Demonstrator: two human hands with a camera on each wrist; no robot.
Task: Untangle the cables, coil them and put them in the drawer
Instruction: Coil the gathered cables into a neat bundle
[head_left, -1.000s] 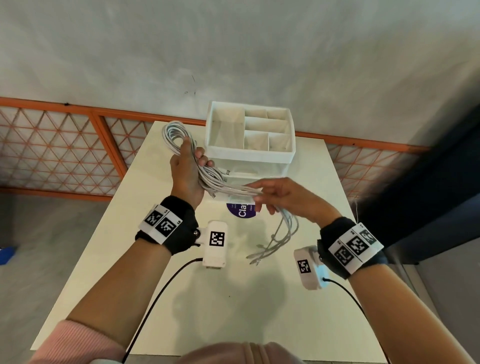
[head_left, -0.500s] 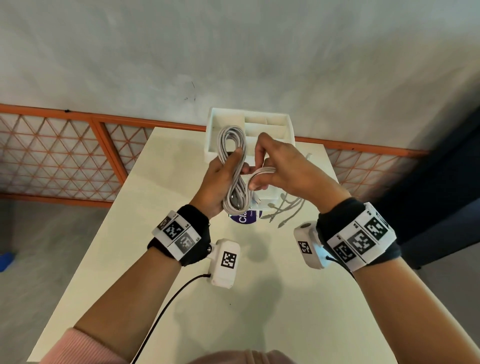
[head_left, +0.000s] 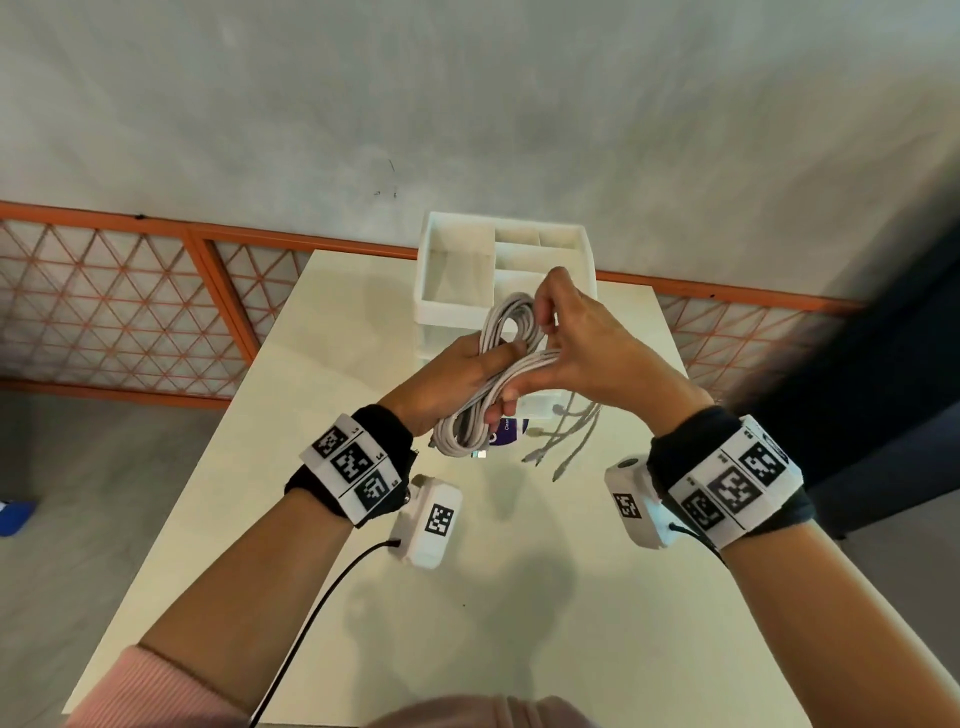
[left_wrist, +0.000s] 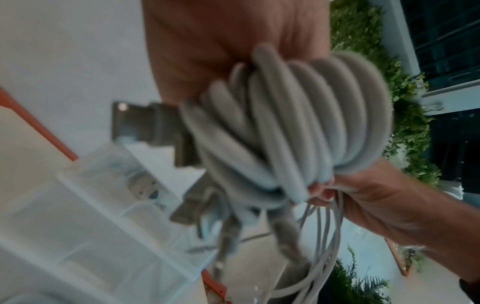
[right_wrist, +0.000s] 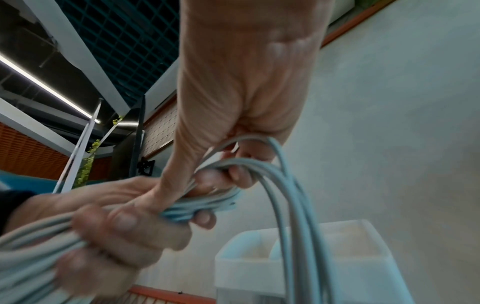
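A bundle of white cables (head_left: 483, 395) is coiled into a long loop above the table. My left hand (head_left: 447, 379) grips the coil around its middle; the left wrist view shows the looped strands (left_wrist: 291, 127) against my palm. My right hand (head_left: 576, 338) pinches strands at the coil's upper right and wraps them across it, as the right wrist view shows (right_wrist: 223, 174). Loose cable ends (head_left: 566, 441) with plugs hang down under my right hand. The white drawer organiser (head_left: 457, 280) stands just behind both hands, its compartments open on top.
The cream table (head_left: 467, 597) spreads below my arms. A purple sticker (head_left: 511, 431) lies on it under the coil. An orange lattice railing (head_left: 130, 322) runs behind the table, with a grey wall above. A black cord (head_left: 322, 597) trails from my left wrist camera.
The coil swung from the left of the organiser to in front of it. My right hand rose from the loose ends to the coil and is winding strands around it.
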